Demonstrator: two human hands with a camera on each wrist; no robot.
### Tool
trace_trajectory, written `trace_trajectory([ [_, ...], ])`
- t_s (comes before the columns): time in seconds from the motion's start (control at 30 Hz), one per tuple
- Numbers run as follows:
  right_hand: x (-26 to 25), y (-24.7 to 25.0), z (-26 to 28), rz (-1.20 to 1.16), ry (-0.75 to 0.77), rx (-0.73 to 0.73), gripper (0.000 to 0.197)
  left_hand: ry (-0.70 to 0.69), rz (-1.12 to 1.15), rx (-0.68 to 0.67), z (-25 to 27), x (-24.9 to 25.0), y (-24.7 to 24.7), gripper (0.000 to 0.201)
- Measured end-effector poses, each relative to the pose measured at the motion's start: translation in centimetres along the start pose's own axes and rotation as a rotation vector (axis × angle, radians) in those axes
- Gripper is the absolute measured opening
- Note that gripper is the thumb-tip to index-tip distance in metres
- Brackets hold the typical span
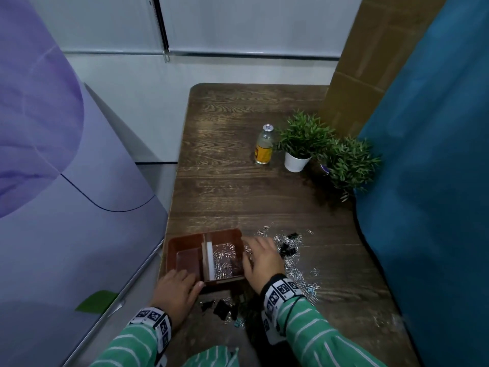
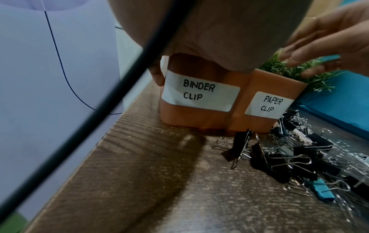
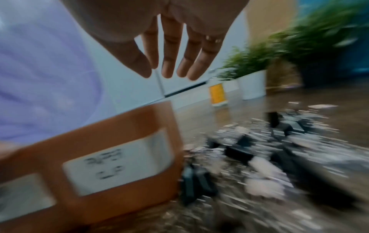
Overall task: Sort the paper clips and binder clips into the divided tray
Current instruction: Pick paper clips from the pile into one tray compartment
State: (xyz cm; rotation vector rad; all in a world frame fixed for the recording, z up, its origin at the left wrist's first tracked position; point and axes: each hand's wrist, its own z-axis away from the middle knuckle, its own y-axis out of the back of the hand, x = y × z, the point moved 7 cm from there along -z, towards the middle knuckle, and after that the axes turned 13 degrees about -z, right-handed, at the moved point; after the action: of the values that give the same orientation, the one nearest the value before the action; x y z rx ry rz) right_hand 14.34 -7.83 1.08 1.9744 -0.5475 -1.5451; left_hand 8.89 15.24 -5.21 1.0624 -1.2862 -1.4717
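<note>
Left hand (image 1: pixel 176 290) grip holding divided tray (image 1: pixel 185 239), right hand (image 1: pixel 263 259) fingers spread, clips blurred

**Setting: an improvised indoor desk corner**

A dark wood-grain table (image 1: pixel 238 181) stands against white wall panels (image 1: pixel 251 22), hemmed in by a cardboard sheet (image 1: pixel 370 62), blue fabric (image 1: pixel 436 181) and a lilac panel (image 1: pixel 53 181). Two potted plants (image 1: pixel 304 139) and a drink bottle (image 1: pixel 264 144) decorate it.

The right hand (image 3: pixel 159 39) hangs with straight fingers above the labelled brown plastic tray (image 3: pixel 111 141). Blurred black binder clips (image 3: pixel 239 152) and silver paper clips (image 3: pixel 265 181) lie beside it.
</note>
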Motion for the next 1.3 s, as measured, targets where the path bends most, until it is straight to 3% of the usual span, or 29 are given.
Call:
trace_trajectory([
  [0.1,5.8,3.1,1.0,0.027,-0.250,0.059,0.037,-0.010,0.005,0.015,0.0,0.0,-0.1,0.052],
  [0.17,9.5,4.3,1.6,0.100,-0.396,-0.031,0.039,-0.012,0.003,0.025,-0.1,0.0,-0.2,0.051],
  [0.27,13.3,5.0,2.6,0.173,-0.489,-0.208,0.051,-0.026,-0.016,0.028,-0.2,0.2,-0.2,0.049],
  [0.37,15.2,4.6,3.2,0.249,-0.492,-0.350,0.076,-0.017,-0.025,0.025,-0.2,0.2,-0.4,0.045],
  [0.47,15.6,3.9,3.2,0.298,-0.448,-0.421,0.086,-0.006,-0.027,0.012,-0.1,0.0,-0.6,0.042],
  [0.77,16.4,5.9,3.4,0.334,-0.459,-0.361,0.062,-0.012,-0.034,0.047,0.0,0.2,0.2,0.040],
  [0.9,18.0,8.6,3.5,0.350,-0.557,-0.246,0.050,-0.023,-0.039,0.068,0.0,0.4,0.6,0.043],
  [1.07,17.8,9.8,1.2,0.299,-0.569,-0.097,0.036,-0.029,-0.023,0.082,0.0,0.5,0.7,0.042],
  [1.2,17.9,8.3,0.0,0.216,-0.656,-0.147,0.043,-0.025,-0.004,0.078,0.1,0.4,0.6,0.041],
  [1.3,17.2,6.9,-0.3,0.246,-0.605,-0.246,0.042,-0.029,-0.007,0.084,0.1,0.4,0.9,0.042],
])
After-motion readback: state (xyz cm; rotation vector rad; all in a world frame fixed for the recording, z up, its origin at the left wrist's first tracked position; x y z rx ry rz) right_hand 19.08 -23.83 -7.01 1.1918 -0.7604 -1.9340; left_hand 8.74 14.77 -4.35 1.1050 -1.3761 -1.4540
